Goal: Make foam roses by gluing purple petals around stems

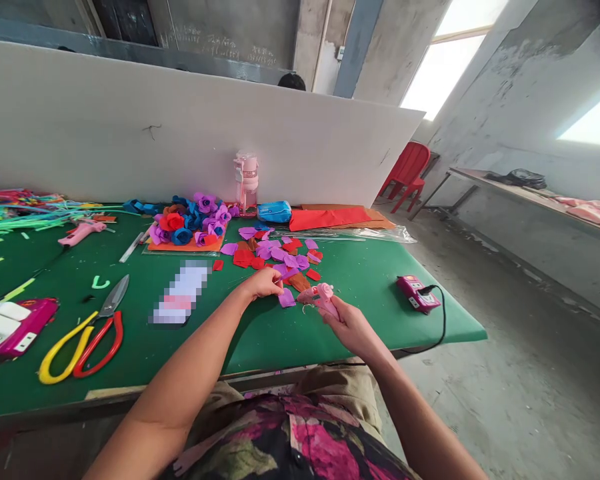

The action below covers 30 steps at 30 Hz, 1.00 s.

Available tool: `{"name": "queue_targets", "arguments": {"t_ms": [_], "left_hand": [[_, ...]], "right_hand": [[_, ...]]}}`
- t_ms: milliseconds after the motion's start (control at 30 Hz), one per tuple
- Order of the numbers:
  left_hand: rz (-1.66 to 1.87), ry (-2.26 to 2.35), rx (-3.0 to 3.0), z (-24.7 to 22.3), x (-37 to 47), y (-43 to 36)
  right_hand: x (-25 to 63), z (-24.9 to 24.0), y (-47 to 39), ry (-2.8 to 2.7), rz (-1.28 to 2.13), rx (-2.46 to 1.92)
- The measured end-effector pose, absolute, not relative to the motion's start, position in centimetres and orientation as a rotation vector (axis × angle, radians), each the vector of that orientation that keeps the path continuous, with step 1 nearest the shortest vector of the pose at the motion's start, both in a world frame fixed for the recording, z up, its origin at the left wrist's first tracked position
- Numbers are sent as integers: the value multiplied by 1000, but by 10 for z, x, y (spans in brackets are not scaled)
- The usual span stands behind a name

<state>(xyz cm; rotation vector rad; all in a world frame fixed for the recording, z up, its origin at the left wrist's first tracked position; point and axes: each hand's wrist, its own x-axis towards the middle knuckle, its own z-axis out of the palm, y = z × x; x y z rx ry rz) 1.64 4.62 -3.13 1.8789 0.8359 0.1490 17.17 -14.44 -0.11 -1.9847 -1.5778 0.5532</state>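
Note:
My right hand [350,323] is wrapped round the handle of a pink glue gun [325,295], its nozzle pointing left. Close to that nozzle, my left hand [264,283] pinches a purple paper petal [290,274] between thumb and fingertips. Another purple petal [287,298] lies on the green table [260,347] just below those fingers. Beyond both hands spreads a loose scatter of purple, red and brown petals [269,249]. Finished-looking paper flowers [183,236] in blue, purple and red are heaped at the back, left of the petals.
Scissors [113,300] with yellow and red handles lie at left, near a second pink glue gun [83,232]. A magenta power strip [418,295] with a black cord sits at right. A pink bottle [247,181] stands before the white partition [190,127]. A blurred-out rectangle [183,293] lies left.

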Motion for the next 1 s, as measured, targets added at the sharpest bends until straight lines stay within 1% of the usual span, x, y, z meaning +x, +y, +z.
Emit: {"name": "queue_targets", "arguments": {"t_ms": [133, 333, 1000], "left_hand": [[145, 832, 1884, -30, 17, 46], [142, 835, 1887, -31, 17, 46], [148, 828, 1888, -33, 16, 47]], "right_hand": [[173, 4, -145, -1531, 519, -1936], [163, 4, -143, -1610, 581, -1883], [169, -1, -143, -1594, 593, -1974]]}}
